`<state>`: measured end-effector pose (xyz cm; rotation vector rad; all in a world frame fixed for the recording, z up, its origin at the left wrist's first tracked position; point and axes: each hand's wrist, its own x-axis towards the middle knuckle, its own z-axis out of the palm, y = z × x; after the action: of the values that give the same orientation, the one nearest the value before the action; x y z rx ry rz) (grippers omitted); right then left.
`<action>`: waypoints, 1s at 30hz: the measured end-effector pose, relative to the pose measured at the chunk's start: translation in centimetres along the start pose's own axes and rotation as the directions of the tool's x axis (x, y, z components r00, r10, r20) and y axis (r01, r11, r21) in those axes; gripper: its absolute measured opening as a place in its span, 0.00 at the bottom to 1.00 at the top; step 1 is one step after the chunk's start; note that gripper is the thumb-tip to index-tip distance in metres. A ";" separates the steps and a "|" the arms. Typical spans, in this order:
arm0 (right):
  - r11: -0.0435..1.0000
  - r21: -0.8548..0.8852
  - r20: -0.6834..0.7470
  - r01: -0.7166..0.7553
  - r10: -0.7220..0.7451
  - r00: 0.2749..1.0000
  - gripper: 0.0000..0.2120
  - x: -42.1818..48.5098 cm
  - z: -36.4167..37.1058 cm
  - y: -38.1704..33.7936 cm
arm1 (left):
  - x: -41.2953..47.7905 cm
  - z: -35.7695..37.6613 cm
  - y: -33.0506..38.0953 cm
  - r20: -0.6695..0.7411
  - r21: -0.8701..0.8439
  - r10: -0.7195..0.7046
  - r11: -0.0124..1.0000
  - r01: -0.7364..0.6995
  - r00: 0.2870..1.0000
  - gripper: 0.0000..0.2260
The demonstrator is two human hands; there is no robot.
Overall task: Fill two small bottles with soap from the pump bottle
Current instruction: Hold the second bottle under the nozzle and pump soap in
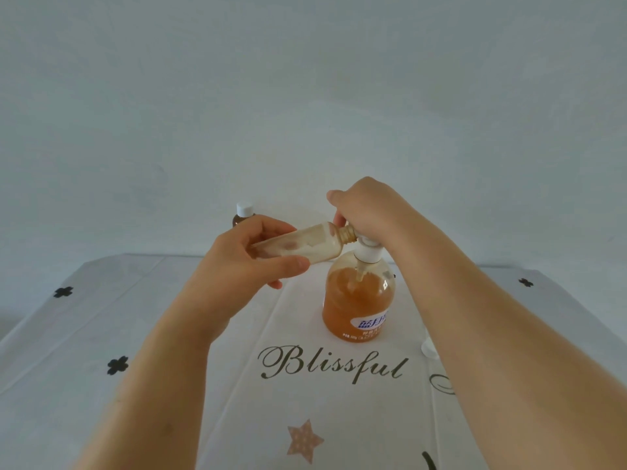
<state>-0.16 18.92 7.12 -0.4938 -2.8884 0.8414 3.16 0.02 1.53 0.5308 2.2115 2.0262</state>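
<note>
**Holding small bottle to the pump spout: fill in progress**

Left hand [251, 262] is clamped round the lower half of the small bottle [305, 245], thumb underneath and fingers over the top. The bottle lies nearly level, with its open neck pointing to 3 o'clock and touching the spout side of the pump head [368, 247]. Judged reason: the spout delivers sideways, so the neck is brought up to it rather than stood below. The inner wall looks smeared with pale soap; the fill level cannot be read.

Right hand [363, 208] sits on top of the pump head, fingers curled down around it. Judged: placed to press down and to steady the pump bottle [356, 300] at once. The pump bottle stands upright mid-tabletop [101, 334], mostly full of amber soap.

Second bottle [242, 215], white cap on and dark contents, stands at 11 o'clock from the pump bottle. It is partly hidden behind the left hand and apart from the work. Judged: already filled and closed, then set back out of reach of a spill.

Loose white cap [428, 347] lies at 4 o'clock from the pump bottle, just beside the right forearm. It probably belongs to the bottle in hand.

Risk: with the bottle this level, soap may run back out of the neck.
</note>
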 end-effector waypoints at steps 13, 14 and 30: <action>0.998 -0.057 -0.022 0.005 -0.007 1.000 0.17 -1.0 -1.0 -0.9 | -0.6 0.4 0.7 -0.020 -0.029 0.043 0.999 -0.044 0.999 0.16; 0.998 -0.062 -0.027 0.006 -0.008 1.000 0.17 -1.1 -1.3 -1.1 | -0.7 0.5 0.9 -0.025 -0.038 0.043 0.998 -0.044 0.999 0.16; 0.995 -0.042 0.032 0.092 -0.091 0.995 0.20 -2.1 -1.7 -1.2 | -0.7 0.7 1.1 -0.040 -0.019 0.024 1.000 -0.025 0.999 0.16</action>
<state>1.77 18.17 9.19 -0.3520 -2.9367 0.7816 4.28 0.51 2.44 0.5226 2.2152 2.0860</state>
